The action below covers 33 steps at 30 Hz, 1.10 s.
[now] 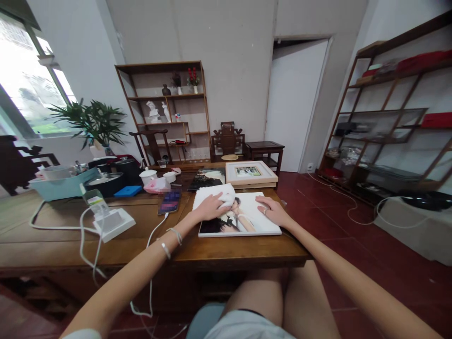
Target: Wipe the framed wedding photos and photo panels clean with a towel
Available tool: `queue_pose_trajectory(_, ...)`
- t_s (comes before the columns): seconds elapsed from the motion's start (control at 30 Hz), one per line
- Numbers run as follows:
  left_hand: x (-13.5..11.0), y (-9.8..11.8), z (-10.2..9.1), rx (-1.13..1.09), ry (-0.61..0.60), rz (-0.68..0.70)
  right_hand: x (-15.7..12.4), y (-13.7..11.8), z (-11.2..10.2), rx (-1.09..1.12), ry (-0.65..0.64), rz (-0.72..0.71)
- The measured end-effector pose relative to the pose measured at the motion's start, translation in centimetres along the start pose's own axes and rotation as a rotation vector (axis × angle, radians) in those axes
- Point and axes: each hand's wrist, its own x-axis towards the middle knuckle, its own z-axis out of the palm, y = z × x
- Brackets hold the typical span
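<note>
A large photo print (247, 226) lies flat on the wooden table (141, 245) in front of me. My left hand (211, 207) presses a crumpled white cloth (221, 193) onto the print's upper left part, fingers closed over the cloth. My right hand (271, 210) lies flat on the print's right side with fingers stretched out, holding nothing. A ring shows on one finger.
Behind the print lie a framed picture (250, 173) and a dark photo (207, 179). A phone (170, 201), a white charger box with cables (113, 221), a pink item, cups, pots and a blue tub (61, 184) crowd the table's left. Shelves line the back wall and the right side.
</note>
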Motion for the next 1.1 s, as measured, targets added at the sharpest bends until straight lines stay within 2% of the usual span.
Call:
queue_pose_trajectory(0.07, 1.3, 0.0, 0.3, 0.002, 0.001, 0.004, 0.0, 0.0, 0.0, 0.003, 0.004, -0.008)
queue_pose_trajectory(0.13, 2.4, 1.0, 0.5, 0.003, 0.005, 0.024, 0.0, 0.1, 0.1, 0.005, -0.002, -0.010)
queue_pose_trajectory(0.33, 4.3, 7.4, 0.8, -0.013, 0.047, 0.053, 0.2, 0.8, -0.1, 0.031, -0.021, 0.014)
queue_pose_trajectory(0.47, 2.2, 11.0, 0.7, 0.013, 0.094, 0.037, 0.4, 1.2, -0.1, 0.071, -0.034, -0.027)
queue_pose_trajectory(0.6, -3.0, 12.4, -0.3, -0.008, 0.097, 0.103, 0.4, 1.3, 0.1, 0.061, -0.010, -0.020)
queue_pose_trajectory(0.73, -7.9, 10.7, -2.1, -0.134, 0.020, 0.157, 0.4, 1.4, 0.2, 0.049, -0.001, 0.000)
queue_pose_trajectory(0.83, -9.3, 8.0, -2.5, -0.196, -0.008, 0.061, 0.3, 1.1, 0.2, 0.035, -0.005, 0.002)
queue_pose_trajectory(0.93, -8.0, 5.1, -1.7, -0.207, 0.007, -0.030, 0.2, 0.9, 0.2, 0.025, 0.002, 0.003)
queue_pose_trajectory(1.1, -2.3, 1.9, -0.3, -0.190, -0.016, -0.080, 0.2, 0.9, 0.2, 0.030, 0.014, -0.005)
